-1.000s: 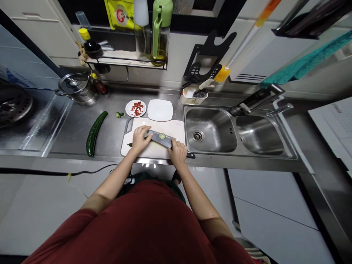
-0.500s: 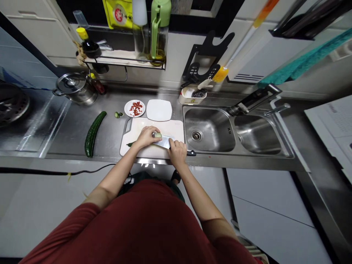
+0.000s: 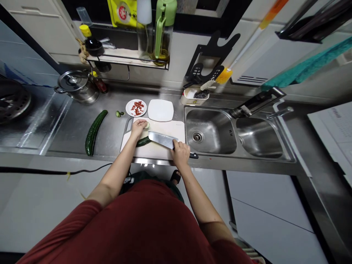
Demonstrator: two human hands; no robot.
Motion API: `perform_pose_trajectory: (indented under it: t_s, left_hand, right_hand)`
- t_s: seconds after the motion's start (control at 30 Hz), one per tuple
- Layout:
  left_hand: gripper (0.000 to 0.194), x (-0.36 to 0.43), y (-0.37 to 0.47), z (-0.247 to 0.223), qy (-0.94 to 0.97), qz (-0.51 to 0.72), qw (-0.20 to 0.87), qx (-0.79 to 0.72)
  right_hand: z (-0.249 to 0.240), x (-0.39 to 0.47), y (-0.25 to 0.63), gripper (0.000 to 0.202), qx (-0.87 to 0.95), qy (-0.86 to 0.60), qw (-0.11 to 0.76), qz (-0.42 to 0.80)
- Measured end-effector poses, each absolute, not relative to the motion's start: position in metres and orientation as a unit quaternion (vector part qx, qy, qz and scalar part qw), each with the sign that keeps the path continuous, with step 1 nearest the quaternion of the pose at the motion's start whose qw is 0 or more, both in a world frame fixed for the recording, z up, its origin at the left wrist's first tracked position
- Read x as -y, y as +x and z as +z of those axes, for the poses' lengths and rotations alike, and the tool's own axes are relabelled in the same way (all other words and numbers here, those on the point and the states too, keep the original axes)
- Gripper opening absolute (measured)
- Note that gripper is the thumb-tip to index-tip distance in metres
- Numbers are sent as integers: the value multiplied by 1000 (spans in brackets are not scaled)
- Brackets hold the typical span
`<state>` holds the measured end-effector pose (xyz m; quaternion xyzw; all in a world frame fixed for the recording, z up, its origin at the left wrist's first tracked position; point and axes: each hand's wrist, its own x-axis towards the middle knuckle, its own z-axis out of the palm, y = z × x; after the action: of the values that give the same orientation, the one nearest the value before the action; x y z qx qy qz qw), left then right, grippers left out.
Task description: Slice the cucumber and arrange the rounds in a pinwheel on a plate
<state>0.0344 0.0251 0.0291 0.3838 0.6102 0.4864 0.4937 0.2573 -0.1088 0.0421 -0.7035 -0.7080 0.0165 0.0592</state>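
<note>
My right hand [image 3: 180,152] is closed round the grip of a wide-bladed cleaver [image 3: 161,139], whose blade lies low over the white cutting board [image 3: 165,152]. At the board's left part, my left hand [image 3: 139,128] pinches a pale green cucumber piece [image 3: 147,125] between its fingertips. A dark green cucumber length [image 3: 143,141] rests on the board, between my left wrist and the blade tip. Behind the board stand a plate of chopped red pieces [image 3: 138,107] and a bare white plate [image 3: 160,110].
A whole cucumber [image 3: 95,132] lies left of the board, near small green end pieces [image 3: 118,114]. A lidded steel pot [image 3: 78,88] stands at the back left. The double sink [image 3: 210,130] adjoins the board's right side. Another black handle [image 3: 194,155] shows at the front edge.
My left hand has moved back and left with the cucumber piece, away from the blade. More of the blade and of the dark cucumber length on the board now shows.
</note>
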Motion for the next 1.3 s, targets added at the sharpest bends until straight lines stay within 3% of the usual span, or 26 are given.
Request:
perform_pose_trajectory:
  t_s: [0.2, 0.37, 0.9, 1.07, 1.3]
  left_hand:
    - [16, -43, 13, 6, 242, 485, 518, -662]
    - [14, -59, 3, -13, 249, 475, 461, -707]
    - [25, -63, -18, -19, 481, 237, 187, -823]
    - [30, -61, -19, -15, 526, 177, 183, -812]
    - [22, -59, -17, -16, 518, 209, 189, -808]
  right_hand:
    - [40, 109, 263, 42, 688, -723, 54, 32]
    - [39, 108, 264, 40, 680, -730, 54, 41]
    - [28, 110, 267, 40, 672, -737, 57, 48]
    - [28, 111, 266, 39, 666, -742, 57, 55]
    - [27, 111, 266, 39, 664, -742, 66, 62]
